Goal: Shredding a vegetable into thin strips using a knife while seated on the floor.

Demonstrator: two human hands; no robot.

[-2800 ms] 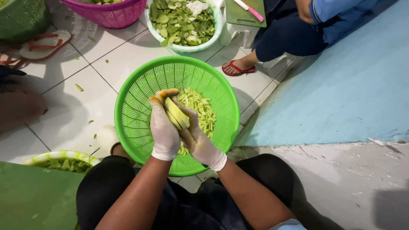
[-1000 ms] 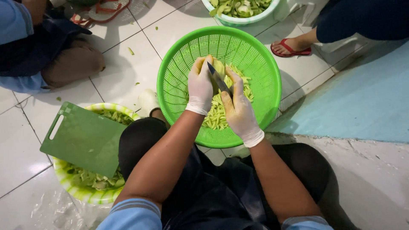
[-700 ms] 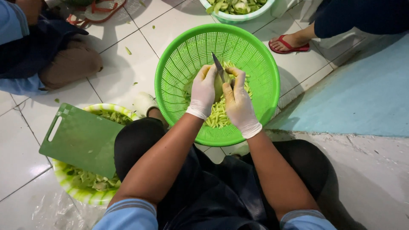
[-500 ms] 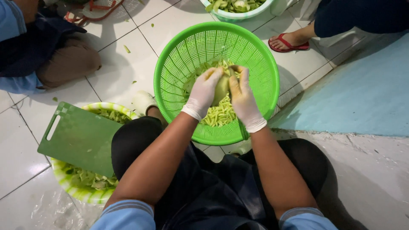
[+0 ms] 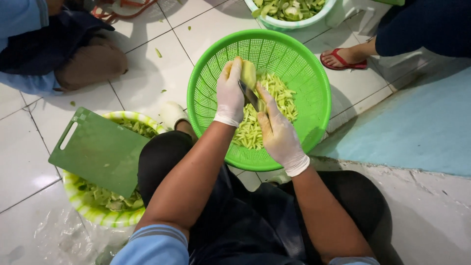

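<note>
Left hand (image 5: 230,95) in a white glove wrapped around a yellow-green fruit (image 5: 248,73), right hand (image 5: 278,132) gripping a knife (image 5: 249,95) against it, over a green basket (image 5: 314,88) of cut strips (image 5: 250,135)

Open tile (image 5: 147,68) left of the green basket (image 5: 314,83); cutting board (image 5: 100,149) nearer.

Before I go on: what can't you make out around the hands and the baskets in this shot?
- Knife, head view: handle hidden inside the right hand.
- Fruit piece: mostly covered by the left hand.
- Striped basket: contents largely hidden under the green cutting board.
- White bowl: cut off by the top edge.
</note>
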